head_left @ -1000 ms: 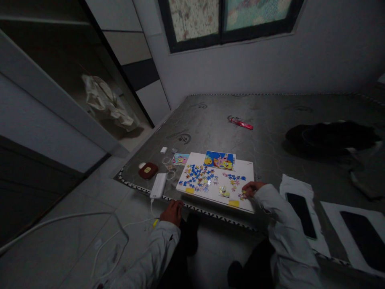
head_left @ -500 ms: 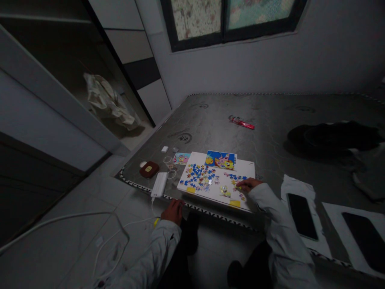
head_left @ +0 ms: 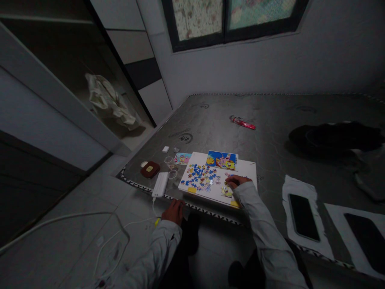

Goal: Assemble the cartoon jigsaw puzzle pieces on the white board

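My right hand (head_left: 237,181) is over the right half of a white board (head_left: 249,170), thumb and fingertips pinched on a small puzzle piece that they mostly hide. Just below the fingertips lies a joined yellow cluster of puzzle pieces (head_left: 226,191). Many loose blue and yellow puzzle pieces (head_left: 200,174) spread over the board's left half. A blue picture card (head_left: 221,160) with cartoon figures rests at the board's far edge. My left hand (head_left: 173,212) rests by the mattress edge, holding nothing visible, its fingers loosely extended.
Left of the board are a white power bank (head_left: 160,184) with a cable, a brown case (head_left: 150,169) and a pink-blue card (head_left: 183,158). A red packet (head_left: 243,123) lies farther back on the mattress (head_left: 210,132). Two phones, one a dark phone (head_left: 303,216), lie at right.
My right hand has moved left over the board, from the pieces at its right side to above the yellow cluster. My left hand stays where it was.
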A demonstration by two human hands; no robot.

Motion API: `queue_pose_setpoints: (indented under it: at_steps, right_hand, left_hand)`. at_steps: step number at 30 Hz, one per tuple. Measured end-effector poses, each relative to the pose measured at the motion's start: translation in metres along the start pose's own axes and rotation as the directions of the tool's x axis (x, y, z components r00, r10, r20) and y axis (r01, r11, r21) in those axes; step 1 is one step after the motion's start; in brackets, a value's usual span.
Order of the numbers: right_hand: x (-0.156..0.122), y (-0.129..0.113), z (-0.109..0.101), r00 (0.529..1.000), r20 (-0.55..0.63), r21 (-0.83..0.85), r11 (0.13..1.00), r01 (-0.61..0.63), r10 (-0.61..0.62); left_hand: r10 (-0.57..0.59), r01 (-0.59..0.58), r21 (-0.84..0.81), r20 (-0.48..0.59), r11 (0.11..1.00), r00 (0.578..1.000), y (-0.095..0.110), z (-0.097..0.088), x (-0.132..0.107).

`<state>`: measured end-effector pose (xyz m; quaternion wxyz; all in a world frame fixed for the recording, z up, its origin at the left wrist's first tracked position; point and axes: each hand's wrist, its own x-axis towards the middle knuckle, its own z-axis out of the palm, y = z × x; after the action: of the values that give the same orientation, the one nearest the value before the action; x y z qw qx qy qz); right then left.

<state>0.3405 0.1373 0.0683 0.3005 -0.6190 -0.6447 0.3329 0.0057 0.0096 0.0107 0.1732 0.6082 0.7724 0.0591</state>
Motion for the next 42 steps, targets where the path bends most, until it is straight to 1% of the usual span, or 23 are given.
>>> queue_pose_setpoints:
  at_steps: [6,13,19,22,26,32,38,42]
  right_hand:
    - [-0.002,-0.003,0.000,0.999,0.037,-0.036,0.999,0.011,-0.009]
    - [0.000,-0.004,-0.001,0.998,0.067,-0.071,0.997,0.027,-0.022]
    - [0.001,0.002,0.001,0.998,0.031,0.013,0.999,0.051,-0.051]
    - [0.001,0.003,0.001,0.999,0.023,0.023,0.999,0.047,-0.047]
    - [0.001,0.005,-0.004,0.998,0.008,-0.023,0.998,0.055,-0.055]
    - [-0.002,0.007,-0.015,0.998,0.048,-0.030,0.999,-0.030,0.031]
    - [-0.007,-0.001,-0.024,0.991,0.112,-0.031,0.997,-0.076,0.079]
    - [-0.007,0.004,-0.022,0.994,0.085,-0.026,0.997,-0.067,0.069]
  left_hand:
    - [0.010,-0.010,0.006,-0.031,1.000,0.999,-0.001,0.003,0.000]
    - [0.009,-0.008,-0.016,0.021,1.000,1.000,-0.002,0.000,0.001]
    - [0.006,-0.006,-0.001,0.060,1.000,0.998,-0.004,0.001,0.004]
    - [0.012,-0.012,-0.007,0.044,1.000,0.999,-0.004,0.003,0.004]
    - [0.005,-0.005,0.028,0.009,1.000,1.000,-0.003,0.005,0.003]
    - [0.013,-0.012,0.038,-0.016,0.999,1.000,-0.002,0.006,0.002]
    - [0.021,-0.021,0.004,0.000,1.000,1.000,-0.004,0.007,0.003]
    - [0.026,-0.025,0.025,-0.023,0.999,0.999,-0.004,0.008,0.003]
